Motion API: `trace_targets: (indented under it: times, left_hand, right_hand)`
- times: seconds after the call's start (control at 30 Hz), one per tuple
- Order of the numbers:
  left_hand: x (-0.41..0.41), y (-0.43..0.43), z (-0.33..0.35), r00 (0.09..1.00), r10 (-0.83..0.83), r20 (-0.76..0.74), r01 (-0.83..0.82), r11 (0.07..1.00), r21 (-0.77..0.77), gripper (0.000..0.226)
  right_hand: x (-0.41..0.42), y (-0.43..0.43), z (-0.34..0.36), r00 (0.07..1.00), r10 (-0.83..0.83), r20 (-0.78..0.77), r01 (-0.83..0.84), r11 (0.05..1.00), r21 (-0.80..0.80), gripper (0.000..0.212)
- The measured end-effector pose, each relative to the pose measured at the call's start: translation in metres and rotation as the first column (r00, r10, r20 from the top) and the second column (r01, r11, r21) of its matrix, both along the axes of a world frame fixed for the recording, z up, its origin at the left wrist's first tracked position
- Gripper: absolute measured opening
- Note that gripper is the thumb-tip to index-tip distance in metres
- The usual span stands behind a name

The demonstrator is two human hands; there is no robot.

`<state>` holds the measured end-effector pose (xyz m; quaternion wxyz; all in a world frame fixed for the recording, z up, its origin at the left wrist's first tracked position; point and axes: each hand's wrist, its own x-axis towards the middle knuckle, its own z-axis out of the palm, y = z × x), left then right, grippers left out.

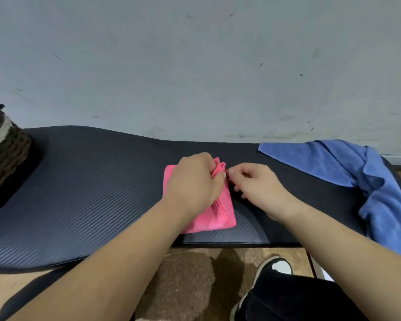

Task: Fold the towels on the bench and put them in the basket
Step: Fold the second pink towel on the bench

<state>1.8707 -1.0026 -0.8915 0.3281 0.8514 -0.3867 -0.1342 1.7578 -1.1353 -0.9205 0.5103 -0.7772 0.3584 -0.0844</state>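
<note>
A long black padded bench (90, 193) with a ribbed top stands against a grey wall. Near the middle, close to the front edge, a pink towel (226, 217) lies folded into a small stack, its layers showing along the right side. At the right end a blue towel (322, 163) lies unfolded and rumpled, one part spilling over the front edge. At the far left end sits a brown woven basket (7, 156), partly cut off from view.

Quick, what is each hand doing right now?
Left hand: gripping the pink towel.
Right hand: fingers curled at the towel's edge; cannot tell if holding.
</note>
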Motion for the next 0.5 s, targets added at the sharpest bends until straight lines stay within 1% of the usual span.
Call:
trace_targets:
  times: [0.07, 0.13, 0.27, 0.3, 0.33, 0.37, 0.4, 0.43, 0.47, 0.5]
  left_hand:
    - [0.000, -0.008, -0.013, 0.999, -0.034, -0.010, 0.034, 0.999, 0.036, 0.039]
    - [0.001, -0.011, -0.021, 0.997, -0.074, -0.025, 0.076, 0.993, 0.090, 0.040]
    - [0.004, -0.003, -0.018, 0.989, -0.104, -0.103, 0.113, 0.990, 0.083, 0.036]
    - [0.006, 0.002, -0.014, 0.990, -0.116, -0.078, 0.122, 0.989, 0.086, 0.030]
    - [0.008, 0.009, -0.010, 0.991, -0.136, -0.015, 0.136, 0.986, 0.101, 0.023]
    - [0.010, 0.017, -0.006, 0.982, -0.172, 0.076, 0.161, 0.978, 0.136, 0.023]
    - [0.010, 0.025, -0.003, 0.958, -0.234, 0.164, 0.196, 0.956, 0.217, 0.033]
    - [0.010, 0.033, -0.002, 0.924, -0.314, 0.216, 0.237, 0.917, 0.322, 0.049]
    - [0.009, 0.039, -0.005, 0.895, -0.384, 0.228, 0.267, 0.869, 0.417, 0.065]
    - [0.007, 0.044, -0.010, 0.876, -0.435, 0.207, 0.288, 0.818, 0.497, 0.078]
  right_hand:
    - [0.000, -0.003, -0.001, 1.000, -0.014, -0.006, 0.014, 0.999, 0.047, 0.024]
    - [0.000, -0.003, -0.004, 1.000, 0.002, -0.024, -0.001, 0.999, 0.050, 0.022]
    - [0.004, -0.003, -0.004, 0.999, -0.020, -0.025, 0.021, 0.998, 0.054, 0.025]
    - [0.005, -0.002, -0.003, 0.999, -0.042, -0.020, 0.043, 0.998, 0.044, 0.024]
    - [0.007, -0.002, -0.003, 0.998, -0.056, -0.019, 0.056, 0.998, 0.011, 0.019]
    - [0.008, -0.001, -0.002, 0.998, -0.049, -0.032, 0.048, 0.997, -0.059, 0.014]
    - [0.009, 0.001, -0.001, 0.998, -0.026, -0.058, 0.016, 0.986, -0.164, 0.017]
    - [0.008, 0.004, -0.001, 0.998, 0.012, -0.070, -0.030, 0.963, -0.268, 0.026]
    - [0.007, 0.008, 0.001, 0.996, 0.066, -0.058, -0.082, 0.933, -0.350, 0.033]
    - [0.006, 0.012, 0.003, 0.989, 0.137, -0.048, -0.145, 0.903, -0.405, 0.039]
